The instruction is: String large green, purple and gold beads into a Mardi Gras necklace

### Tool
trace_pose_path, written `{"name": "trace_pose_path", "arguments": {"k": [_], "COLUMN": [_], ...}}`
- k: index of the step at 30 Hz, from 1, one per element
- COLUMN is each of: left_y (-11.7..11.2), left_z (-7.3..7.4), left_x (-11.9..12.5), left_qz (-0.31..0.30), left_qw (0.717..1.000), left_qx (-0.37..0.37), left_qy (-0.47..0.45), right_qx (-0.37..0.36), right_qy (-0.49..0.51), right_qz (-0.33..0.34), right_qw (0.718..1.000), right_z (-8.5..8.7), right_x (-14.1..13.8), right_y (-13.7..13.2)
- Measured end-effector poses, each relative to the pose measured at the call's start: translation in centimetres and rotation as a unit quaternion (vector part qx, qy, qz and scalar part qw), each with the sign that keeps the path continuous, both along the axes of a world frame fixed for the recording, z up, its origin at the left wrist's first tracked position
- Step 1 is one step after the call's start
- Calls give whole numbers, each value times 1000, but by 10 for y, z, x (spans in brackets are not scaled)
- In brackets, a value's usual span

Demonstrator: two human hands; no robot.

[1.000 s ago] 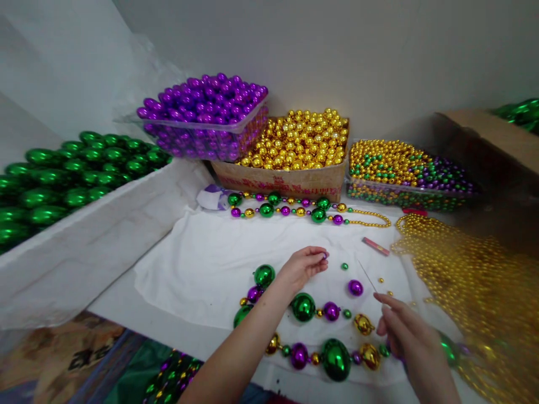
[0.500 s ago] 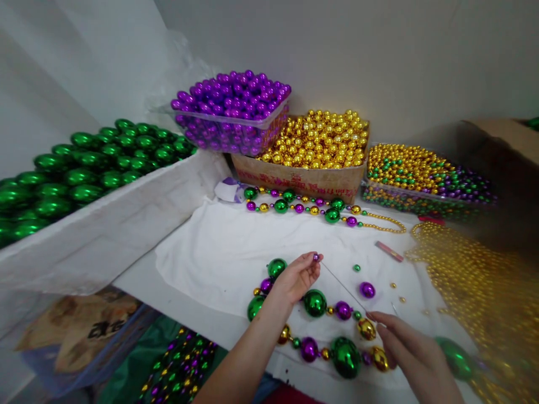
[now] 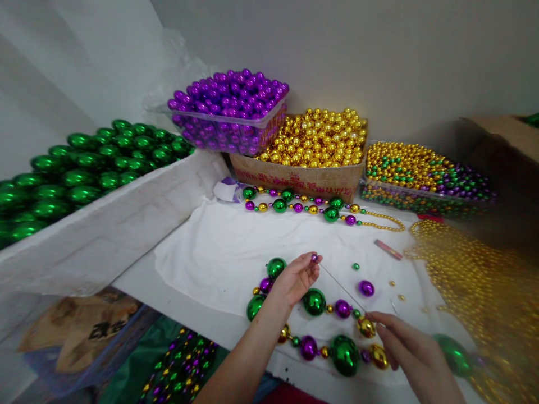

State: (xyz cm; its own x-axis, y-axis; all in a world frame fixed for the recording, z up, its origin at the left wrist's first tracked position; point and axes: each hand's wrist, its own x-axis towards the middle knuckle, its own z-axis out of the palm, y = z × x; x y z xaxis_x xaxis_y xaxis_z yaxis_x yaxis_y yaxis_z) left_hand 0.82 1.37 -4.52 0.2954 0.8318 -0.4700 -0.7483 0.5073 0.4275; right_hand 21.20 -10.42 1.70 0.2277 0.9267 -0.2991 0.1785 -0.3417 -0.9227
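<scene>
My left hand [image 3: 297, 280] is closed in a pinch on a small purple bead [image 3: 314, 257]. A thin taut string [image 3: 339, 283] runs from that bead down to my right hand [image 3: 415, 348], whose thumb and finger pinch it beside a large gold bead [image 3: 366, 326]. Below and around my hands lies a strand of large beads: a green bead [image 3: 314, 302], a purple bead [image 3: 342, 309] and a bigger green bead [image 3: 345, 354] among them. My left forearm hides part of this strand. Loose near my hands are a purple bead [image 3: 366, 288] and a small green bead [image 3: 356, 266].
A finished-looking bead necklace [image 3: 279, 206] lies behind on the white cloth [image 3: 202, 241]. Beyond stand a purple-bead tub [image 3: 236, 120], a gold-bead carton [image 3: 295, 175] and a mixed-bead tub [image 3: 412, 193]. A foam box [image 3: 126, 230] of green beads borders the left; gold bead chains [image 3: 475, 269] cover the right.
</scene>
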Motion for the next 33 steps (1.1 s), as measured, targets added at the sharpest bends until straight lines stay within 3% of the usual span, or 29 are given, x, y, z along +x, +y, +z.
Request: {"name": "trace_pose_path", "arguments": {"k": [9, 14, 18, 22, 25, 29, 33], "left_y": [-4, -14, -25, -30, -31, -33, -35], "left_z": [4, 11, 17, 21, 24, 31, 35], "left_x": [2, 15, 31, 38, 40, 46, 51], "left_qz": [-8, -73, -105, -88, -76, -70, -61], "left_qw": [1000, 996, 989, 979, 968, 958, 952], "left_qx": [12, 44, 77, 115, 135, 161, 176], "left_qy": [6, 8, 64, 146, 198, 227, 241], "right_qx": [-11, -28, -2, 32, 59, 171, 140], "right_qy": [5, 38, 33, -32, -117, -187, -138], "right_qz": [16, 68, 92, 89, 102, 81, 75], "right_qw": [1000, 997, 995, 995, 986, 964, 978], "right_z": [-9, -30, -48, -59, -60, -51, -43], "right_x": [3, 2, 0, 2, 5, 1, 0], "right_y": [-1, 9, 19, 20, 21, 28, 33]}}
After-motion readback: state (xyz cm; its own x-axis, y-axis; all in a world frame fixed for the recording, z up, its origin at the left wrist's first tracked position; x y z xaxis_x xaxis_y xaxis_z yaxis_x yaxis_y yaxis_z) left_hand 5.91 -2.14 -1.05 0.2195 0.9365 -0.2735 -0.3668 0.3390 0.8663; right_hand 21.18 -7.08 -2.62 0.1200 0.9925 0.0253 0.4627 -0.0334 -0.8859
